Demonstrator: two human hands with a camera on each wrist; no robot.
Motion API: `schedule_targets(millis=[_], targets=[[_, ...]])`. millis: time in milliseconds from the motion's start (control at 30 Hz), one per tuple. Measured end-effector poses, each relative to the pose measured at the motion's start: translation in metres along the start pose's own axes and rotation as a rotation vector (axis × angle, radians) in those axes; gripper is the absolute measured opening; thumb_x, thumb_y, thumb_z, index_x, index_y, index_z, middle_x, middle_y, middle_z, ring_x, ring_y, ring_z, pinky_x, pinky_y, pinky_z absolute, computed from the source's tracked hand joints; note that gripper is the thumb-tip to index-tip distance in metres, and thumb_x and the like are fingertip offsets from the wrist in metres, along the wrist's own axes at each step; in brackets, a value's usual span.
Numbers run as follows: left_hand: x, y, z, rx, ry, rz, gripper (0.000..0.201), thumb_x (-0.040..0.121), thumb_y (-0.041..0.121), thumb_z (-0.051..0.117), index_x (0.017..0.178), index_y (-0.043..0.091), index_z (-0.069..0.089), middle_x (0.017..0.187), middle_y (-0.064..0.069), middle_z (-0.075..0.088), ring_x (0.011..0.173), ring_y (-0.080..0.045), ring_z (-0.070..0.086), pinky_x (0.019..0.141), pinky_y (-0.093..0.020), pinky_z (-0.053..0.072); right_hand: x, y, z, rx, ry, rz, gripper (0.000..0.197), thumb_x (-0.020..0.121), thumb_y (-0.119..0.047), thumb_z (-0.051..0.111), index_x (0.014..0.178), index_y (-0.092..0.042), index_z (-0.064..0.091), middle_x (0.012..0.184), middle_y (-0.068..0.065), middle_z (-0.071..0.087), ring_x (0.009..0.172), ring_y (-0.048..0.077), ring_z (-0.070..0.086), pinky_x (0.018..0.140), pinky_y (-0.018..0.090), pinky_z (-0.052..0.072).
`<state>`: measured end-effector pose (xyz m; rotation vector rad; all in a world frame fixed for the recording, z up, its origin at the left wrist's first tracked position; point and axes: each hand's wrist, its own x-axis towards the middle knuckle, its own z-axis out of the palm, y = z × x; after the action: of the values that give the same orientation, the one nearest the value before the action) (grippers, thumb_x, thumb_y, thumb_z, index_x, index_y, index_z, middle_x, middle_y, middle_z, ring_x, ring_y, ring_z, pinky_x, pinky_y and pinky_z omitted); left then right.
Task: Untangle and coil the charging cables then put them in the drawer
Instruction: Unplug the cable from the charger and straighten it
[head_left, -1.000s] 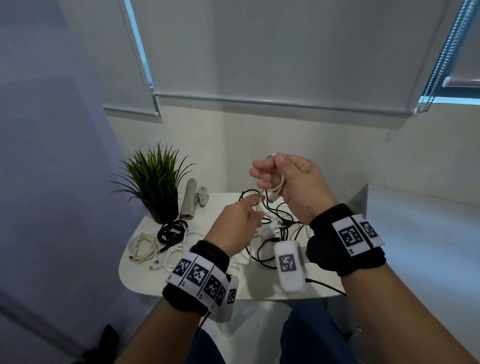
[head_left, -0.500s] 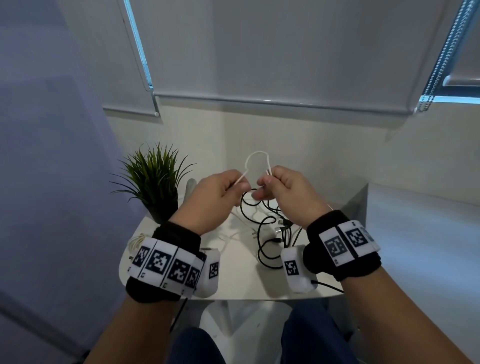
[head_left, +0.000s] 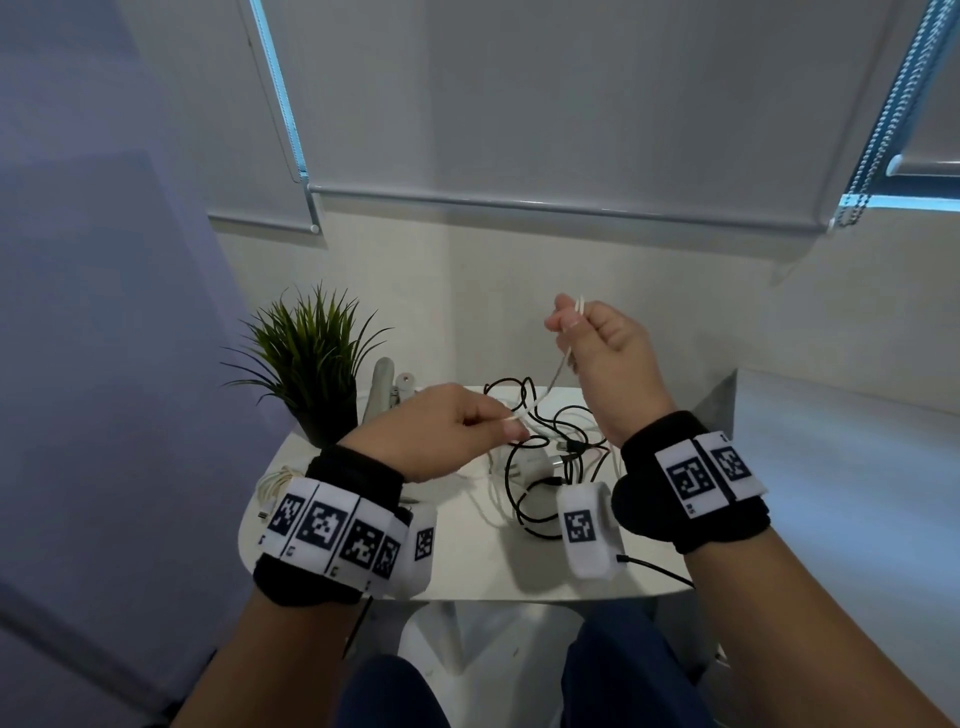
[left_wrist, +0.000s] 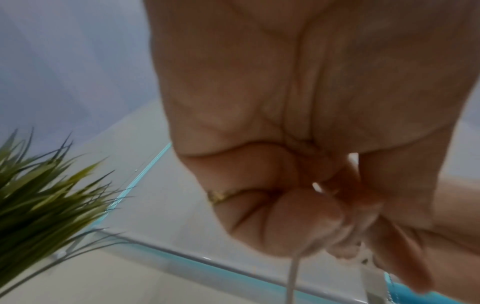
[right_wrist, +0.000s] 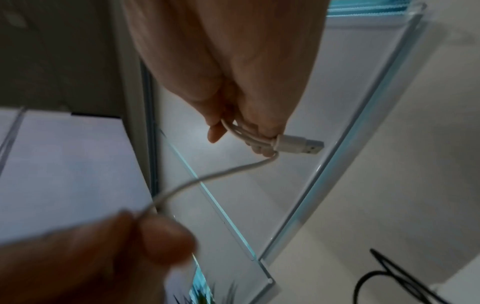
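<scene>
Small white table (head_left: 467, 566) by the plant (head_left: 311, 358): both hands, right hand (head_left: 602, 358) and left hand (head_left: 441, 436), pinch the white cable (head_left: 556, 376); pulling may tighten the black tangle (head_left: 540, 447).

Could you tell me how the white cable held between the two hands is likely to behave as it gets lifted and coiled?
Probably floppy: the white cable sags in a curve between the right hand and left hand. Likely light, since a fingertip pinch carries it. Its USB plug looks rigid and may swing. It could snag on the black cables below.
</scene>
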<state>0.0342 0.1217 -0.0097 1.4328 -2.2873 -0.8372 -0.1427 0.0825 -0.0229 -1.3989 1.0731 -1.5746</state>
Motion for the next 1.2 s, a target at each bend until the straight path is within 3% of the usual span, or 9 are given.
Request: schedule_targets(millis=[67,133,300,500,667,833,967,1067,1200], targets=[[0.004,-0.005,-0.002,-0.019,0.104,0.048,0.038,0.072,0.072,0.046,0.092,0.049,0.069,0.093,0.004,0.073,0.097,-0.015,0.065,0.101,-0.047,0.041,-0.003,0.002,-0.001,-0.178,-0.058,-0.048,0.024,0.097,-0.012,0.048,0.080,-0.021,0.064,0.127,0.001,0.058,0.122,0.009,0.051,0.100,0.023,0.037],[0.005,-0.006,-0.004,0.001,0.207,0.087,0.038,0.071,0.074,0.045,0.089,0.050,0.068,0.087,0.013,0.069,0.091,-0.006,0.063,0.102,-0.057,0.034,-0.006,0.002,0.001,-0.318,-0.139,-0.092,0.020,0.097,-0.013,0.047,0.085,-0.012,0.063,0.119,0.001,0.063,0.114,0.007,0.055,0.093,0.018,0.040],[0.005,0.006,-0.010,-0.098,0.491,0.243,0.004,0.080,0.044,0.065,0.077,0.041,0.066,0.077,0.010,0.063,0.073,-0.004,0.058,0.076,-0.035,0.049,-0.013,-0.003,0.008,-0.334,-0.307,-0.010,0.026,0.100,-0.017,0.041,0.079,-0.014,0.057,0.054,-0.003,0.059,0.057,0.018,0.062,0.064,0.030,0.044],[0.015,-0.003,-0.012,-0.141,0.670,0.186,0.007,0.089,0.017,0.062,0.086,0.017,0.068,0.064,0.010,0.057,0.058,-0.007,0.053,0.060,-0.027,0.046,-0.018,-0.008,0.004,-0.188,-0.370,0.057,0.038,0.098,-0.032,0.048,0.067,-0.013,0.060,0.045,-0.010,0.040,0.039,0.003,0.036,0.044,0.012,0.033],[0.028,-0.019,0.005,-0.182,0.602,0.067,0.014,0.093,0.029,0.053,0.084,0.033,0.064,0.069,0.007,0.063,0.048,-0.009,0.057,0.065,-0.033,0.048,-0.015,-0.010,0.005,-0.007,-0.314,0.070,0.044,0.098,-0.032,0.045,0.058,-0.019,0.054,0.040,-0.009,0.038,0.035,0.008,0.031,0.044,0.022,0.028],[0.029,-0.022,0.026,-0.152,0.417,-0.052,0.021,0.098,0.016,0.047,0.108,0.017,0.064,0.072,0.003,0.060,0.037,-0.003,0.047,0.048,-0.005,0.039,-0.013,-0.024,0.006,0.228,-0.195,0.098,0.040,0.103,-0.021,0.034,0.068,-0.010,0.049,0.038,-0.008,0.030,0.034,0.009,0.025,0.055,0.032,0.028],[0.025,-0.024,0.034,-0.093,0.182,-0.096,0.029,0.098,0.018,0.046,0.121,0.025,0.061,0.077,0.001,0.060,0.036,-0.005,0.047,0.049,-0.020,0.047,-0.010,-0.028,0.004,0.247,-0.158,0.057,0.034,0.103,-0.017,0.031,0.082,-0.008,0.057,0.046,-0.004,0.048,0.039,0.012,0.039,0.049,0.032,0.029],[0.017,-0.019,0.033,-0.058,0.077,-0.079,0.030,0.096,0.020,0.049,0.121,0.033,0.060,0.074,0.004,0.060,0.041,-0.010,0.051,0.053,-0.020,0.049,-0.008,-0.027,0.002,0.302,-0.162,0.057,0.031,0.103,-0.015,0.031,0.091,-0.009,0.059,0.076,0.001,0.071,0.062,0.018,0.067,0.058,0.030,0.045],[0.009,-0.012,0.022,-0.069,0.067,-0.041,0.022,0.093,0.022,0.054,0.109,0.031,0.066,0.071,0.004,0.058,0.048,-0.012,0.054,0.053,-0.027,0.051,-0.006,-0.020,0.005,0.288,-0.142,0.036,0.027,0.100,-0.009,0.040,0.091,-0.014,0.064,0.105,0.000,0.067,0.106,0.017,0.064,0.096,0.025,0.047]])
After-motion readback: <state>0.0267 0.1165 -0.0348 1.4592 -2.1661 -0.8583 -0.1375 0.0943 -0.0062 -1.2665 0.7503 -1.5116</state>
